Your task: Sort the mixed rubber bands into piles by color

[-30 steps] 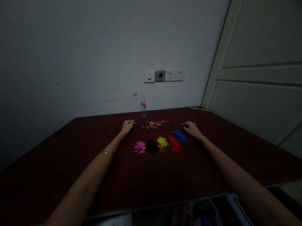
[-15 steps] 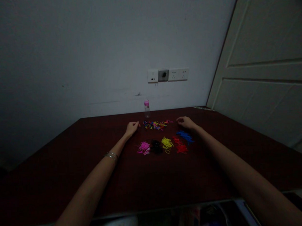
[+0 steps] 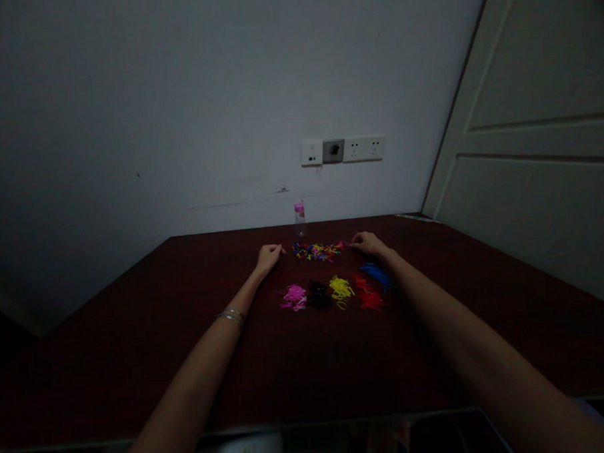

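Observation:
A mixed heap of coloured rubber bands [image 3: 317, 252] lies at the far middle of the dark red table. My right hand [image 3: 367, 243] is at the heap's right end, its fingertips closed at a pink rubber band [image 3: 346, 244]. To the left of the heap rests my left hand [image 3: 270, 256], fingers curled together; anything inside them is too small to make out. Nearer to me are sorted piles of bands: pink [image 3: 294, 297], black [image 3: 319, 296], yellow [image 3: 341, 289], red [image 3: 369, 294] and blue [image 3: 375, 275]. The blue pile lies below my right wrist.
Behind the heap stands a clear bottle with a pink cap [image 3: 300, 218], close to the wall [image 3: 217, 123]. Sockets [image 3: 343, 150] are set in the wall. A pale panelled door [image 3: 535, 176] is on the right. Below the table's front edge [image 3: 301, 425] various items show dimly.
My right hand has moved slightly left to the pink band at the heap's end. The whole view has shifted a little; my left hand stays beside the heap.

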The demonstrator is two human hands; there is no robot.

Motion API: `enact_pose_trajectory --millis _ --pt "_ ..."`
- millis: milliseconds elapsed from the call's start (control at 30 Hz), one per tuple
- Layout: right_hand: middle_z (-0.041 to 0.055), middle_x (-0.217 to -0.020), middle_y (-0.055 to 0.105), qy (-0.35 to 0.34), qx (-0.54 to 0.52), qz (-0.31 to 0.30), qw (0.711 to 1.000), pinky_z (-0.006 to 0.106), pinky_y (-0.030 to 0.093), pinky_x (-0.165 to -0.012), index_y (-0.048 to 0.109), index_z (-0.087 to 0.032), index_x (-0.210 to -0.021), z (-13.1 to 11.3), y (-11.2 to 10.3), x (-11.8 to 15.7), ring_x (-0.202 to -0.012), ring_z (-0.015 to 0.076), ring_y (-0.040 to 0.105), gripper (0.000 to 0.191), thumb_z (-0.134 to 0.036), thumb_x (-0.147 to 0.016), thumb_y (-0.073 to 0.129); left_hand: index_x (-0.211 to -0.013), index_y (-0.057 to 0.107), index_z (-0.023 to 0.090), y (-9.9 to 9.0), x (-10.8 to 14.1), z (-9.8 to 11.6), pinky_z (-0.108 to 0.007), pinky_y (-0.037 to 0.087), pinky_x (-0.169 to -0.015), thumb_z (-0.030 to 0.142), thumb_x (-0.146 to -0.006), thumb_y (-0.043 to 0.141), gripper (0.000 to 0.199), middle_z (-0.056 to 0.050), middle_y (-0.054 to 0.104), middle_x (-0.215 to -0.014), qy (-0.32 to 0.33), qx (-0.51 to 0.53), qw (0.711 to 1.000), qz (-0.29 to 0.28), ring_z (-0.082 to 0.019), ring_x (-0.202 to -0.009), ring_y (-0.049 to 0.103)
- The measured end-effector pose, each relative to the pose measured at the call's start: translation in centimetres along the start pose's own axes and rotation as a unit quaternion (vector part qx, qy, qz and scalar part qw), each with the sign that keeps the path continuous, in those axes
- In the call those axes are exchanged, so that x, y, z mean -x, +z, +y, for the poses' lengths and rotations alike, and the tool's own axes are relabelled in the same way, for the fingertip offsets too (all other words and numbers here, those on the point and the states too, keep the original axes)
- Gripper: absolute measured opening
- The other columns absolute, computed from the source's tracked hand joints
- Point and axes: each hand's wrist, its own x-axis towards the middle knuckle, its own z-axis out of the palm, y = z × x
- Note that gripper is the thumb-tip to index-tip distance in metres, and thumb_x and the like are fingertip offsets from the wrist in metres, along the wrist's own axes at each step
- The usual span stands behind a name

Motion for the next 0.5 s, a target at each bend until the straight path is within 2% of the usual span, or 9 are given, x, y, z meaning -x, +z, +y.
enact_pose_trajectory --millis 267,500 --pt "0.0065 -0.087 0.068 0.021 -0.007 0.017 1.000 0.020 0.043 -0.066 0.067 -0.017 -0.083 0.26 1.09 0.23 -0.078 0.0149 0.061 0.014 -0.024 -0.077 0.056 -0.066 0.065 0.011 0.14 -0.23 -0.41 -0.021 0.028 -0.047 0.036 -0.074 0.044 0.034 0.004 0.040 -0.041 0.009 0.009 1.000 0.003 -0.009 -0.043 0.038" --pt "0.0079 -0.086 0.068 0.028 0.011 0.019 0.999 0.019 0.041 -0.065 0.065 -0.015 -0.081 0.10 0.66 0.78 -0.076 0.0140 0.061 0.014 -0.015 -0.078 0.052 -0.067 0.066 0.011 0.08 -0.20 -0.49 -0.021 0.028 -0.047 0.037 -0.075 0.043 0.036 0.003 0.041 -0.042 0.010 0.005 1.000 0.004 -0.009 -0.044 0.039"
